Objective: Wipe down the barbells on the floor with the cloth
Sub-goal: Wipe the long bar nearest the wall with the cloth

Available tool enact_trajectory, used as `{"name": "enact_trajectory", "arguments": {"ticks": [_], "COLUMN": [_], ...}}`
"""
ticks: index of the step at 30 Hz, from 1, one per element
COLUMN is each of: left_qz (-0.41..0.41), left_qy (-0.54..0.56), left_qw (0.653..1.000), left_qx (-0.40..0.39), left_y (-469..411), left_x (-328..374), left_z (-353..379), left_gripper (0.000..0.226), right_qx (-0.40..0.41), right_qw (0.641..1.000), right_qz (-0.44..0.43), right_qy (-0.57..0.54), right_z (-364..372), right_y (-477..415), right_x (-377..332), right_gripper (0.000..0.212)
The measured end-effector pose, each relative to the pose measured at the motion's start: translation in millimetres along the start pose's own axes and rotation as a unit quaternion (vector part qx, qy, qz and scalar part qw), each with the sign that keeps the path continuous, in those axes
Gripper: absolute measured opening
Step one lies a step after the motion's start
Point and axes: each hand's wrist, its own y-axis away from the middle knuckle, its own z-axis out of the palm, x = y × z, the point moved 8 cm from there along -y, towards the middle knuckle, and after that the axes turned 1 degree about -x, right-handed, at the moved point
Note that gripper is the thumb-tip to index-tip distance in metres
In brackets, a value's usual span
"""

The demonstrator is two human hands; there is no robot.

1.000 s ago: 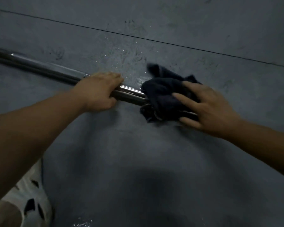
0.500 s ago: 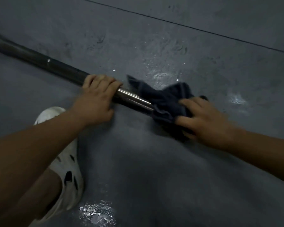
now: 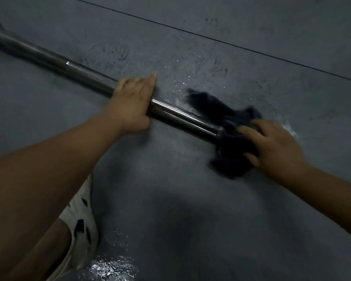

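On floor (image 3: 190, 199), shiny barbell (image 3: 180, 116), crumpled dark cloth (image 3: 229, 157)

Footwear: we've got a white clog (image 3: 80, 218) here, dark oval vent holes across its top.
Arms: left hand (image 3: 130, 106) and right hand (image 3: 276, 147) bare, and we see both forearms bare too.

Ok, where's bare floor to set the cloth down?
Bare floor this side of the barbell, right of the shoe; more beyond it, to the seam. Crowded where the right hand grips the cloth; puddle by the shoe.

Head camera looks forward and down, seemingly close above floor (image 3: 190, 199).
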Motion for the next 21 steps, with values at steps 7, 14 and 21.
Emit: {"name": "enact_trajectory", "arguments": {"ticks": [7, 14, 21], "left_qz": [-0.032, 0.009, 0.115], "left_qy": [-0.022, -0.033, -0.034], "left_qw": [0.997, 0.995, 0.983], "left_qx": [-0.061, -0.095, -0.14], "left_y": [4, 0, -24], "left_x": [-1, -1, -1], "left_z": [5, -3, -12], "left_gripper": [0.105, 0.111, 0.12], "right_qx": [0.032, 0.054, 0.128], "right_qw": [0.992, 0.969, 0.862], "right_qz": [0.122, 0.236, 0.488], "right_qy": [-0.018, -0.051, -0.056], "right_z": [21, 20, 18], "right_y": [-93, -26, -48], "right_x": [-103, -46, -48], "right_gripper": [0.053, 0.057, 0.049]}}
